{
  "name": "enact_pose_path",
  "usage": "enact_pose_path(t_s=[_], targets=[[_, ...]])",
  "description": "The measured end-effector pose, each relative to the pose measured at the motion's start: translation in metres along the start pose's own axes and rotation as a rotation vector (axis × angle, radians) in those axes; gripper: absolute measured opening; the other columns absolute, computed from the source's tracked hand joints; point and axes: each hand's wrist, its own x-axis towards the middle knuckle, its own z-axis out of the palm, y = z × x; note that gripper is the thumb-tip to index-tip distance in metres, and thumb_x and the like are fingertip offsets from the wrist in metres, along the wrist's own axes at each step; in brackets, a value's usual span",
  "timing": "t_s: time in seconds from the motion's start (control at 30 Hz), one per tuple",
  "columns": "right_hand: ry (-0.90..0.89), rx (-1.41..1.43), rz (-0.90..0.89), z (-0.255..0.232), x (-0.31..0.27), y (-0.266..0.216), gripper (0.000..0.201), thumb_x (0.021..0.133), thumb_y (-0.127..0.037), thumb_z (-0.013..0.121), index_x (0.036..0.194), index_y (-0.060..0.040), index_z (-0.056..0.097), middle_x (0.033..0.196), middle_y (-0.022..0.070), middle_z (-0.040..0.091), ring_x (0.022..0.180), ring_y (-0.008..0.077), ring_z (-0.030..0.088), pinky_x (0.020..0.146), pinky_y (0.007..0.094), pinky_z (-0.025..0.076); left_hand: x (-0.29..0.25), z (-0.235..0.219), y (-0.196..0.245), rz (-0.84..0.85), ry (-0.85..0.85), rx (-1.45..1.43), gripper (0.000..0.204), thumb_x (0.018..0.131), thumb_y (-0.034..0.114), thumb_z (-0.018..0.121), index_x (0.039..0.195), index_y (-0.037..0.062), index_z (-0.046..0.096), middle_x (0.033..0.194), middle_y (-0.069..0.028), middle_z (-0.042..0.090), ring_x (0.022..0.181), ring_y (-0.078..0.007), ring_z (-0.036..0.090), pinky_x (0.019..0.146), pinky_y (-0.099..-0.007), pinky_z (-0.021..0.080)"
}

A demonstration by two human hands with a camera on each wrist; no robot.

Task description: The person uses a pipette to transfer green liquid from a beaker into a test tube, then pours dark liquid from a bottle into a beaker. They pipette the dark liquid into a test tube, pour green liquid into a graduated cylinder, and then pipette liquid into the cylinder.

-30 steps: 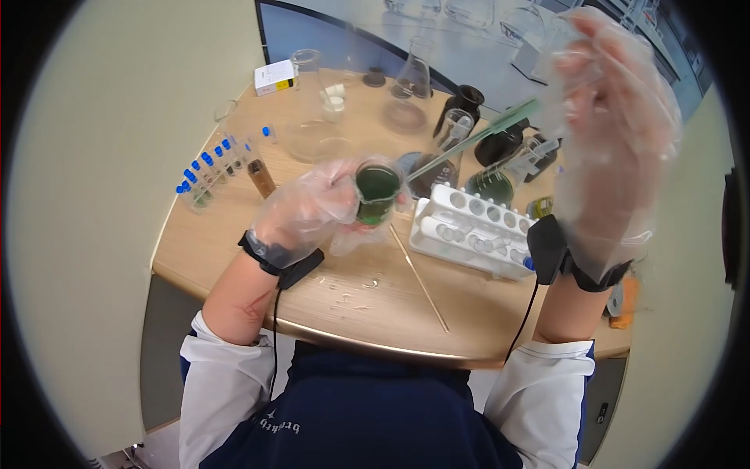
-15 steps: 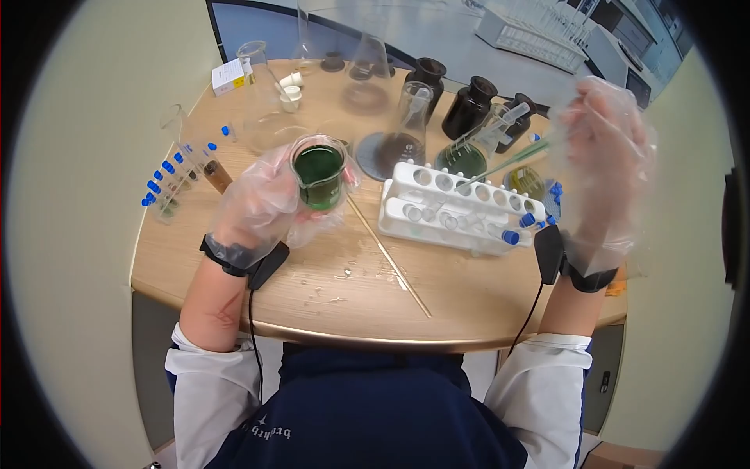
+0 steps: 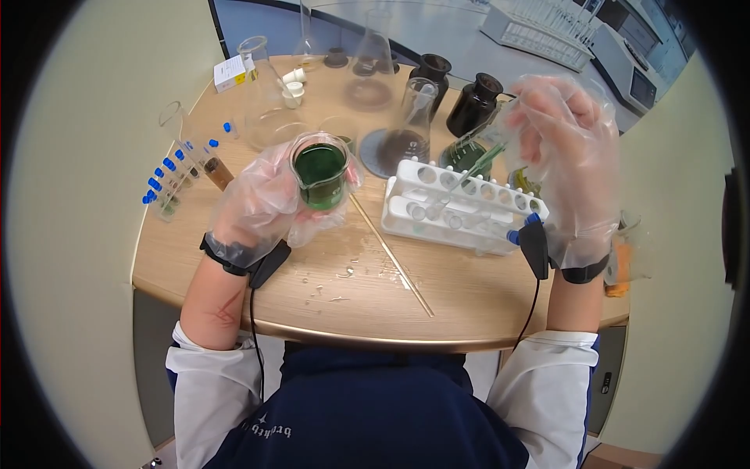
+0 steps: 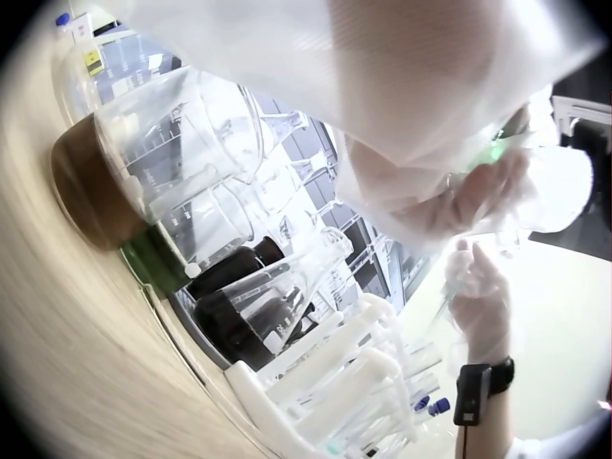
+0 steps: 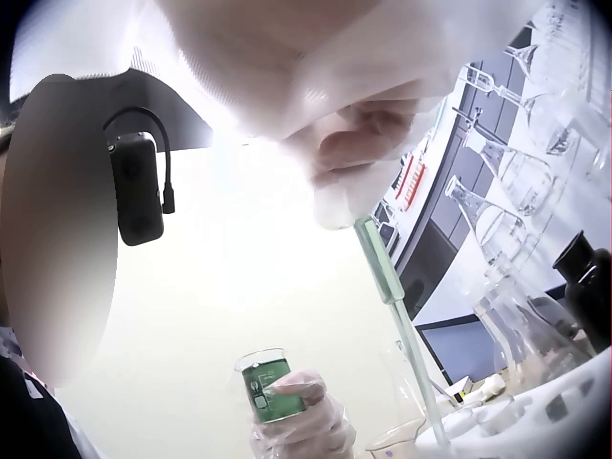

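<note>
My gloved left hand [image 3: 262,191] grips a small glass beaker [image 3: 319,178] of dark green liquid, held above the table. In the right wrist view the beaker [image 5: 273,387] is nearly upright, with fingers around it. My gloved right hand [image 3: 574,148] pinches a plastic dropper [image 5: 382,268] by its upper end, and greenish liquid shows inside it. The dropper slants down to the left over a white test tube rack [image 3: 406,209], its lower end overlapping the holes in the head view. Clear tubes, some with blue caps [image 3: 513,237], lie across the rack.
A thin rod [image 3: 391,254] lies on the wet-spotted table in front. Behind the rack stand flasks with dark liquid [image 3: 402,148] and brown bottles [image 3: 474,105]. Blue-capped tubes [image 3: 168,184] stand at left, near a large glass beaker [image 3: 269,109]. An orange cloth [image 3: 619,270] is at far right.
My right hand has come down and inward, carrying the dropper from beside the beaker to over the rack, where it now stands steeper. The left hand still holds the beaker; the head view has shifted.
</note>
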Motion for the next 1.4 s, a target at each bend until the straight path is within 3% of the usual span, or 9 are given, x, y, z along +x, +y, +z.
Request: enact_pose_path(t_s=[0.53,0.83,0.93,1.03,1.13,1.17,1.23,1.3,1.4], targets=[[-0.037,0.041,0.042,-0.002,0.004,0.002,0.023,0.08,-0.014,0.062,0.089,0.0057,0.066,0.077,0.0144,0.067,0.053,0.0105,0.053,0.05,0.0208,0.038,-0.001,0.003,0.001,0.016,0.024,0.144,0.076,0.07,0.07,0.061,0.089,-0.0032,0.057,0.075,-0.0052,0.051,0.05,-0.0089,0.042,0.041,-0.0217,0.031],[-0.015,0.012,0.015,0.0,0.005,0.006,0.023,0.079,-0.019,0.063,0.089,0.0011,0.067,0.075,0.0115,0.067,0.053,0.0082,0.051,0.051,0.0204,0.037,-0.001,0.004,0.002,0.017,0.039,0.139,0.076,0.068,0.069,0.064,0.09,-0.0034,0.056,0.077,-0.0059,0.052,0.051,-0.0087,0.043,0.042,-0.0214,0.031],[-0.002,-0.04,0.009,-0.001,0.004,0.001,0.021,0.08,-0.018,0.061,0.09,-0.0006,0.067,0.075,0.0104,0.067,0.052,0.0074,0.049,0.05,0.0199,0.036,0.001,-0.013,-0.004,0.023,-0.181,-0.104,0.051,0.084,0.042,0.064,0.107,-0.0014,0.053,0.097,-0.0096,0.061,0.062,-0.0099,0.05,0.049,-0.0209,0.038],[0.044,-0.177,-0.172,-0.006,0.005,-0.004,0.018,0.081,-0.013,0.057,0.089,-0.0008,0.068,0.075,0.0088,0.066,0.052,0.0065,0.048,0.05,0.0189,0.035,-0.003,-0.003,0.001,0.021,-0.081,-0.013,0.043,0.088,0.038,0.059,0.106,-0.0014,0.054,0.088,-0.0073,0.06,0.06,-0.0086,0.047,0.05,-0.0209,0.035],[0.101,-0.141,-0.365,-0.014,0.004,-0.017,0.016,0.081,-0.01,0.056,0.087,0.0002,0.068,0.072,0.0069,0.064,0.053,0.0053,0.046,0.05,0.0181,0.034,-0.002,-0.008,-0.002,0.063,-0.149,0.002,0.039,0.09,0.035,0.053,0.104,-0.001,0.055,0.077,-0.0039,0.054,0.058,-0.0073,0.042,0.051,-0.0209,0.033],[0.14,-0.137,-0.277,-0.009,-0.004,-0.033,0.014,0.081,-0.008,0.056,0.084,0.0004,0.067,0.069,0.0055,0.061,0.053,0.0051,0.045,0.05,0.0176,0.033,-0.001,-0.007,-0.001,0.051,-0.156,0.0,0.039,0.09,0.035,0.053,0.104,-0.0009,0.056,0.075,-0.003,0.052,0.058,-0.0071,0.041,0.051,-0.0208,0.032],[-0.027,-0.216,-0.363,-0.022,-0.008,-0.035,0.013,0.084,-0.006,0.054,0.087,0.0011,0.064,0.078,0.0063,0.06,0.063,0.0088,0.051,0.055,0.0205,0.037,-0.002,-0.004,0.002,0.026,-0.169,-0.008,0.039,0.09,0.036,0.053,0.103,-0.0005,0.056,0.07,-0.001,0.048,0.057,-0.0066,0.039,0.051,-0.0206,0.031],[-0.096,-0.483,-0.428,-0.027,-0.011,-0.04,0.009,0.079,0.001,0.057,0.087,-0.0009,0.062,0.084,0.0062,0.061,0.066,0.0125,0.054,0.057,0.0246,0.04,-0.002,-0.006,0.003,0.028,-0.176,-0.001,0.042,0.088,0.039,0.057,0.104,0.0001,0.056,0.074,-0.0015,0.051,0.058,-0.0069,0.04,0.052,-0.0204,0.031],[-0.331,-0.918,-0.668,-0.009,-0.016,-0.037,0.014,0.072,0.0,0.065,0.085,-0.0033,0.063,0.079,0.0073,0.063,0.061,0.0187,0.055,0.055,0.0285,0.043,0.0,-0.007,0.0,0.055,-0.187,-0.028,0.051,0.083,0.046,0.064,0.106,0.001,0.056,0.083,-0.0019,0.055,0.06,-0.0075,0.041,0.052,-0.0198,0.031]])
